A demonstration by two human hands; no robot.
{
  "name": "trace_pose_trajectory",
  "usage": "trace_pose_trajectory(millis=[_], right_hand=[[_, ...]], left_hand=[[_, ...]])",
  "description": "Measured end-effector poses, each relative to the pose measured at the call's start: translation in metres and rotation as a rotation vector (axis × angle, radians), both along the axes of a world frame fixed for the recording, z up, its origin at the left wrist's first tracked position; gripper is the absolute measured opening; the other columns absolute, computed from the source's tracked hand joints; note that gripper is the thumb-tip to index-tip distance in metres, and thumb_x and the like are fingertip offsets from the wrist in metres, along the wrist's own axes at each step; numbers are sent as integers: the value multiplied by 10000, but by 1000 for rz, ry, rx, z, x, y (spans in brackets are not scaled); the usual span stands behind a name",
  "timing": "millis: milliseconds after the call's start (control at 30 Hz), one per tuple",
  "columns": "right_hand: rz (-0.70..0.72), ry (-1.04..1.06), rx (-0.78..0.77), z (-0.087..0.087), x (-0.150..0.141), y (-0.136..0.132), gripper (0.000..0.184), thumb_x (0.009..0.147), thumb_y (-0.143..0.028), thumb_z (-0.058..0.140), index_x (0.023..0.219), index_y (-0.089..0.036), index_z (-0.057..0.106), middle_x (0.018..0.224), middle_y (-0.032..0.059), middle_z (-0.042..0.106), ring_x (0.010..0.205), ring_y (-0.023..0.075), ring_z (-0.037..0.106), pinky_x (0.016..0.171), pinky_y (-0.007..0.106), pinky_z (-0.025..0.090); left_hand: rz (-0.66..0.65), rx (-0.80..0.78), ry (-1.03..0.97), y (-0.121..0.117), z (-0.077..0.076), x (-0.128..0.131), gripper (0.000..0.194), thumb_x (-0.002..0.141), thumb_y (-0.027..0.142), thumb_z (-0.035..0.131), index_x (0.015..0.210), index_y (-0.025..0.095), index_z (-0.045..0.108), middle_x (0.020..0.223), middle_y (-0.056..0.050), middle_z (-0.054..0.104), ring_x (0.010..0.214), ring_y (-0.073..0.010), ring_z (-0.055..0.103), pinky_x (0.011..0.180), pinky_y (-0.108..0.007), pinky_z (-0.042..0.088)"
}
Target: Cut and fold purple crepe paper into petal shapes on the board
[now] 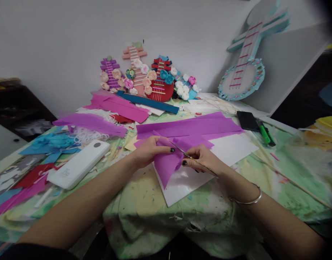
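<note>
Two bare hands meet over the white sheet, which serves as the landmark here. Well to its left a white slab-shaped device lies on the cloth, its long axis slanting away to the right. At the sheet's left edge, the left hand is nearly closed, thumb on top and fingers curled beneath, pinching a purple piece; its forearm comes in from the near left. That piece lies over the sheet's left part, its narrow tip pointing back toward the person and its long axis running near to far. Behind the sheet, long purple strips stretch from left to right. Over the sheet's middle, the right hand is closed around a slim metal tool, thumb along its side, forearm reaching in from the near right with a bangle at the wrist. The tool slants, its tip pointing far left, at the purple piece and just beside the left thumb. Beyond the sheet's right end lies a green-handled cutter.
</note>
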State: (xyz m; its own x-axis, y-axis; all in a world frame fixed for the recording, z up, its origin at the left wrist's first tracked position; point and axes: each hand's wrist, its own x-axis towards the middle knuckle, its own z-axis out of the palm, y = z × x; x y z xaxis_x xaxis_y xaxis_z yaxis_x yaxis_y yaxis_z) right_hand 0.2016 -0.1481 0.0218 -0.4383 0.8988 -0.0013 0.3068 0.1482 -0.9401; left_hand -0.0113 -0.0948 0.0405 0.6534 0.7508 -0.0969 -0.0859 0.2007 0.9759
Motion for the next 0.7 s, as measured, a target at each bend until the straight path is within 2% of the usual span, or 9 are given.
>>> trace_pose_trajectory(millis=[467, 700], right_hand=[[-26, -32, -2, -4, -1, 2, 325, 743, -436, 712, 720, -112, 697, 384, -62, 445, 357, 43, 358, 379, 191, 236], [-45, -64, -96, -5, -2, 1, 378, 740, -494, 696, 763, -118, 705, 357, -62, 465, 269, 41, 329, 296, 174, 227]], left_hand=[[-32, -14, -9, -1, 0, 1, 151, 645, 130, 764, 795, 124, 748, 778, -71, 729, 688, -159, 658, 687, -278, 516], [-28, -19, -2, 0, 0, 0, 142, 639, 148, 779, 768, 103, 741, 752, -83, 719, 675, -159, 650, 661, -267, 503]])
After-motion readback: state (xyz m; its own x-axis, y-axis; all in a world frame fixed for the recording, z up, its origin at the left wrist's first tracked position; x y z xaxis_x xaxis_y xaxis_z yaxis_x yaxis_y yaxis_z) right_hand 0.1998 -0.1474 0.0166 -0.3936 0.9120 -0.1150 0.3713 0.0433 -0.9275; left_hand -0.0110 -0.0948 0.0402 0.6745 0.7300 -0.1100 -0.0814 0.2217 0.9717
